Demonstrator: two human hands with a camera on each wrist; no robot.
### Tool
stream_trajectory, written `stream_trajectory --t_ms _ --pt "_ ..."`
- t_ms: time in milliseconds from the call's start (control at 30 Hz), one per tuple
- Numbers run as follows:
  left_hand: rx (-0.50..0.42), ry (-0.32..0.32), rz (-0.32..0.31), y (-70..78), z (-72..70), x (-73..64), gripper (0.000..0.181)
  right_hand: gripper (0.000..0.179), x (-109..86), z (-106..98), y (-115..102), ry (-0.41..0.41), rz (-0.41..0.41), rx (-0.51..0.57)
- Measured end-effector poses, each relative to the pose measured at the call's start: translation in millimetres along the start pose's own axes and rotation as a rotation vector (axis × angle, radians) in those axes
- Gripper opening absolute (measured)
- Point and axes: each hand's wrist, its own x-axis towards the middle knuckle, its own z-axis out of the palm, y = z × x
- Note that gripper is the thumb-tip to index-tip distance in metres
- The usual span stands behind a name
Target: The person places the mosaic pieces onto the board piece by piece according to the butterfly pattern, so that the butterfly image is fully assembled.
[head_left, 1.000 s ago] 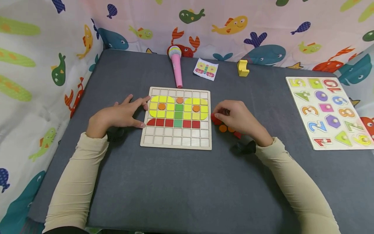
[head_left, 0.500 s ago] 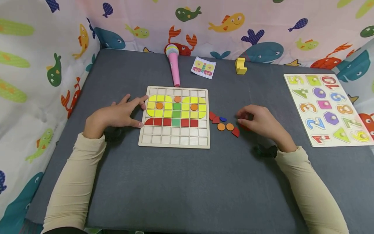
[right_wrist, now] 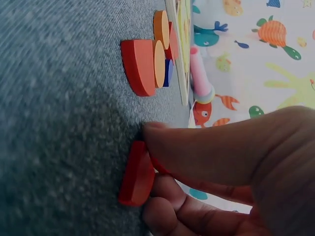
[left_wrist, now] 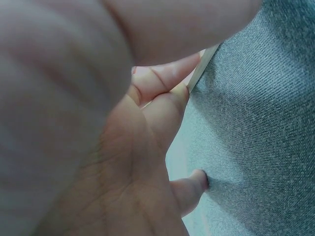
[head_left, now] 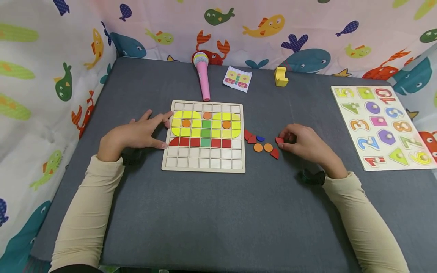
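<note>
A wooden grid board point(head_left: 203, 168) holds yellow, green, orange and dark red pieces. My left hand point(head_left: 131, 137) rests at its left edge, with fingers spread and thumb and fingertips right at the rim. My right hand point(head_left: 304, 142) is to the right of the board, low over the table, thumb and fingers around a red quarter-round piece point(right_wrist: 138, 174). Between that hand and the board lie another red quarter-round piece point(head_left: 274, 153), two orange discs point(head_left: 258, 148), a small blue piece point(head_left: 260, 138) and more red pieces point(head_left: 252, 139) at the board's right edge.
Behind the board lie a pink toy microphone point(head_left: 203, 81) and a small picture card point(head_left: 237, 79) with a butterfly-like pattern. A yellow block point(head_left: 281, 77) stands further right. A number puzzle board point(head_left: 385, 129) lies at the far right. Fish-print curtains border the grey table.
My right hand has moved right, away from the board's edge, uncovering the blue piece and orange discs. A red piece now shows at its fingertips. My left hand stays at the board.
</note>
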Motion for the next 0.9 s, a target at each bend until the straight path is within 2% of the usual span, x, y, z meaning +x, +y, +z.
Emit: stream_trajectory --t_ms 133,300,533,633,767,900 --pt "0.005 -0.013 -0.023 3.7 -1.4 -0.6 0.074 0.014 1.6 1 -1 0.006 0.019 -0.003" --pt "0.011 -0.023 -0.032 15.0 -4.6 -9.8 0.097 0.013 3.8 3 -3 0.013 0.011 -0.008" --pt "0.023 -0.019 -0.035 16.9 -3.3 -10.7 0.098 0.007 4.9 5 -6 0.077 -0.002 0.053" --pt "0.024 -0.018 -0.036 16.2 -3.1 -10.8 0.099 0.016 7.3 5 -9 0.089 -0.027 0.079" --pt "0.022 -0.014 -0.035 16.0 -3.2 -10.7 0.090 0.026 12.0 5 -13 0.097 -0.082 0.090" --pt "0.008 -0.010 -0.022 16.7 -3.4 -10.2 0.067 0.019 16.6 6 -21 0.106 -0.068 0.117"
